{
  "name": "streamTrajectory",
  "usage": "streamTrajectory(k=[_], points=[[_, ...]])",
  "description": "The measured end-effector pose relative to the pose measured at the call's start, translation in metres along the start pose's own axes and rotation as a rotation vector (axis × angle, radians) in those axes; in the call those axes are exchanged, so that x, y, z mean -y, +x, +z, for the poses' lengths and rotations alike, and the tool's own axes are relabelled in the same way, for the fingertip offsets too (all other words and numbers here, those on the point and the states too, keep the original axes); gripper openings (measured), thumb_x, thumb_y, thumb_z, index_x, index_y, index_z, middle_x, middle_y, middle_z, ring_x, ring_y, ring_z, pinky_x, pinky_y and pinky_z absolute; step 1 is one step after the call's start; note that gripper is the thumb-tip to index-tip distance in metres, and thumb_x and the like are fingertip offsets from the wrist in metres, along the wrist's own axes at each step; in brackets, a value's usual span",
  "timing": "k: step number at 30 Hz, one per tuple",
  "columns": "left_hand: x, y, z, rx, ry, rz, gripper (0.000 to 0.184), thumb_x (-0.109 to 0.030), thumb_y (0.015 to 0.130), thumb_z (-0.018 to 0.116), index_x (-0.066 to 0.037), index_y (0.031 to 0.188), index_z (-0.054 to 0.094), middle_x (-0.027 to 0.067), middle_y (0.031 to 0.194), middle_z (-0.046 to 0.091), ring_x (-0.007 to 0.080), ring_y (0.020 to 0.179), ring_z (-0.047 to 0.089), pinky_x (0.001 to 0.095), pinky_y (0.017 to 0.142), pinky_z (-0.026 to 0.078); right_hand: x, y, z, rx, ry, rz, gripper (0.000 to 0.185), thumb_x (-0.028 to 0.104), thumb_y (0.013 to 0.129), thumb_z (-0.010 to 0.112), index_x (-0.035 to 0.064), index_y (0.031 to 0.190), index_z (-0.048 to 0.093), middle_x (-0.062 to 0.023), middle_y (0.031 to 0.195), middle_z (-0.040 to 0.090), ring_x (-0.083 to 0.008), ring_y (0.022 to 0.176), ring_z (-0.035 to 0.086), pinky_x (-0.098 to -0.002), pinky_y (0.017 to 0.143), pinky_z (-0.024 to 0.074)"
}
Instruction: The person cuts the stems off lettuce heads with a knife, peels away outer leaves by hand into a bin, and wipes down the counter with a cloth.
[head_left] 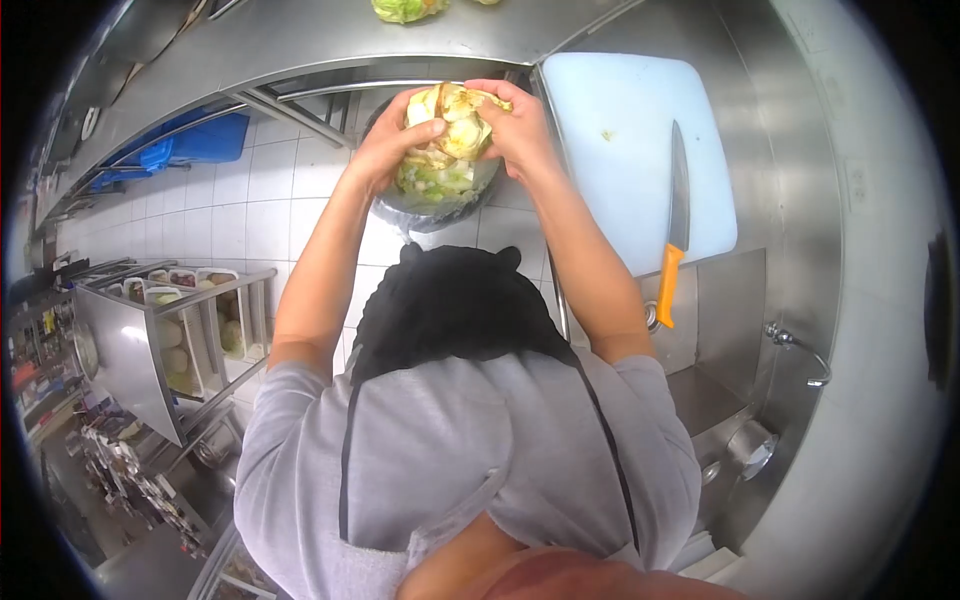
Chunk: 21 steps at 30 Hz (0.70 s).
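Observation:
Between both hands I hold a pale yellow-green head of lettuce (462,130) with some browned parts. My left hand (392,145) grips its left side, thumb across the front. On the right side, my right hand (522,132) is curled around it, with the fingers near the top. Directly below is a round bin (425,218) lined with a dark plastic bag. Loose leaves and scraps (440,183) lie inside it. The far side of the bin is hidden by the lettuce and hands.
Right of me, a white cutting board (620,130) carries a knife (680,190), its orange handle extending over the sink (730,300). A faucet (800,345) is on the wall side. Another lettuce (405,8) sits on the steel counter (400,45) ahead. A rack with food containers (190,330) stands left.

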<state>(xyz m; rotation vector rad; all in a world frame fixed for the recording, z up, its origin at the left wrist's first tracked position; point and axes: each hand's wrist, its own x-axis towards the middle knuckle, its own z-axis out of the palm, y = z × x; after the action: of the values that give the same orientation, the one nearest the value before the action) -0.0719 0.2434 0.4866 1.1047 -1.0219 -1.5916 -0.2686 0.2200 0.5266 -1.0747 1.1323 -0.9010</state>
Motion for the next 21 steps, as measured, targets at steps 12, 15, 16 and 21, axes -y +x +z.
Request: streamTrajectory(k=[12,15,16,21], points=[[0.046,-0.025,-0.099,0.095,-0.545,0.008,0.078,-0.031,0.082,0.079,-0.010,0.147,0.042,0.0130,0.140,0.054,0.0310,0.129,0.056,0.0506,0.107,0.048,-0.037,0.019,0.060,-0.068,0.526,0.229,0.041,0.012,0.099,0.056,0.0077,0.140,0.049,-0.0147,0.125,0.066,-0.0326,0.110,0.067,-0.0565,0.083,0.0597],[0.056,-0.025,-0.111,0.073,-0.692,-0.032,0.074,-0.040,0.085,0.076,-0.011,0.145,0.044,0.0146,0.142,0.054,0.0333,0.128,0.057,0.0540,0.106,0.048,-0.052,0.020,0.063,-0.147,0.689,0.118,0.038,0.013,0.100,0.056,0.0096,0.138,0.049,-0.0156,0.125,0.065,-0.0334,0.108,0.067,-0.0535,0.085,0.0577],[0.059,-0.023,-0.116,0.058,-0.764,-0.041,0.073,-0.043,0.086,0.074,-0.011,0.145,0.045,0.0149,0.142,0.054,0.0339,0.127,0.057,0.0550,0.106,0.048,-0.055,0.022,0.062,-0.170,0.737,0.071,0.037,0.013,0.101,0.056,0.0101,0.137,0.049,-0.0160,0.125,0.065,-0.0336,0.107,0.068,-0.0521,0.086,0.0573],[0.059,-0.020,-0.134,-0.074,-0.913,-0.015,0.069,-0.054,0.091,0.066,-0.014,0.143,0.048,0.0113,0.141,0.056,0.0331,0.130,0.054,0.0587,0.107,0.044,-0.060,0.036,0.063,-0.222,0.424,0.121,0.042,0.013,0.099,0.058,0.0099,0.139,0.046,-0.0152,0.126,0.063,-0.0336,0.108,0.066,-0.0500,0.087,0.0554]])
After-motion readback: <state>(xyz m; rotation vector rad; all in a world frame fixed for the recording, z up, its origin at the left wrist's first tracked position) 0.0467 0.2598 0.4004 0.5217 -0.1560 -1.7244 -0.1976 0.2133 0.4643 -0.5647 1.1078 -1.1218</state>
